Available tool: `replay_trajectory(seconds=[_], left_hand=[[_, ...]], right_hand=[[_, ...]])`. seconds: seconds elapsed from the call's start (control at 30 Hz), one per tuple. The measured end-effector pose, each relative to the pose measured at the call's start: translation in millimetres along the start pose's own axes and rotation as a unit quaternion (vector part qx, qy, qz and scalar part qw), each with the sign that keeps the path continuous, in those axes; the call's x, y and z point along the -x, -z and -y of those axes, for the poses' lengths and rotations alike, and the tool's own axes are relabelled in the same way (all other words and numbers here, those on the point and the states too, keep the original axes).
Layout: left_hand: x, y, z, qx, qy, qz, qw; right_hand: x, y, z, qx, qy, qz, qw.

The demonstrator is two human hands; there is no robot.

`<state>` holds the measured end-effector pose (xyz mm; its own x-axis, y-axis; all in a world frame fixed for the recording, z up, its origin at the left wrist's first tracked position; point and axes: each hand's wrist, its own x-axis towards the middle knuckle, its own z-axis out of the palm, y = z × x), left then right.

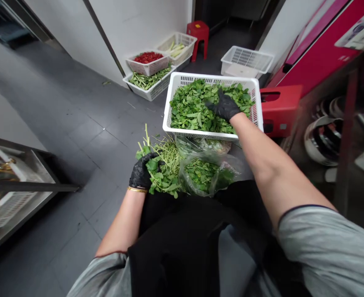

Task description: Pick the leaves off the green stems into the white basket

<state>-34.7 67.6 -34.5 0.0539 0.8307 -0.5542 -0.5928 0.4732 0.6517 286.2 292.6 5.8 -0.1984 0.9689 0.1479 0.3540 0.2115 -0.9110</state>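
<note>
My left hand (pixel 142 171), in a black glove, is closed round a bunch of leafy greens (pixel 163 181) whose cut stems point up and away. Beside that bunch lies a heap of thin bare stems (pixel 170 154). My right hand (pixel 226 106), also gloved in black, is over picked green leaves (pixel 191 105) in a white perforated basket (pixel 212 134). Its thumb and fingers are spread apart, with their tips slightly blurred against the leaves. Close to my lap, a clear plastic bag (pixel 200 175) contains more greens.
Against the wall stand baskets of red chillies (pixel 149 57), green beans (pixel 149 79) and pale vegetable pieces (pixel 176 50). A red stool (pixel 198 35) and another white basket (pixel 246 60) are behind. To the right is a red plastic stool (pixel 282 109); a metal rack (pixel 30 185) stands left.
</note>
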Motion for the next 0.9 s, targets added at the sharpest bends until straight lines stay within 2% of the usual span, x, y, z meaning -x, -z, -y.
replay_trajectory(seconds=[0.07,0.1,0.13,0.23,0.3,0.37,0.4,0.43,0.53,0.57,0.67,0.73,0.83,0.9], left_hand=[[2,2.8,-1,-0.007,0.002,0.009,1.000],[2,3.9,-1,-0.011,-0.001,0.006,1.000],[2,4.7,0,-0.014,-0.007,-0.001,1.000],[-2,6.2,4,-0.026,-0.023,-0.025,0.999],[-4,8.3,8,-0.031,-0.041,-0.043,0.998],[-2,12.1,10,-0.029,-0.075,-0.061,0.995],[0,14.4,10,-0.030,-0.087,-0.061,0.994],[4,16.6,9,-0.033,-0.090,-0.052,0.994],[20,19.0,6,-0.039,-0.058,0.005,0.998],[26,17.5,5,-0.035,-0.047,0.019,0.998],[40,7.2,7,-0.025,-0.048,0.034,0.998],[44,-0.5,11,-0.018,-0.061,0.046,0.997],[42,-3.4,16,0.014,-0.079,0.046,0.996],[37,2.2,16,0.039,-0.098,0.023,0.994]], right_hand=[[-13,-4,2,0.080,-0.015,-0.082,0.993],[-9,-16,6,0.099,-0.011,-0.100,0.990],[1,-33,13,0.103,0.001,-0.088,0.991],[53,-101,37,0.045,0.033,0.093,0.994],[88,-142,50,0.017,0.020,0.285,0.958],[109,-167,55,0.004,0.015,0.387,0.922],[114,-172,53,0.015,0.013,0.394,0.919],[116,-174,50,0.038,0.014,0.373,0.927],[107,-168,40,0.121,0.033,0.268,0.955],[105,-167,39,0.124,0.048,0.252,0.958],[106,-171,48,0.024,0.096,0.304,0.947],[114,-178,58,-0.059,0.101,0.315,0.942],[127,-178,70,-0.132,0.060,0.252,0.957],[134,-167,71,-0.178,0.035,0.196,0.964]])
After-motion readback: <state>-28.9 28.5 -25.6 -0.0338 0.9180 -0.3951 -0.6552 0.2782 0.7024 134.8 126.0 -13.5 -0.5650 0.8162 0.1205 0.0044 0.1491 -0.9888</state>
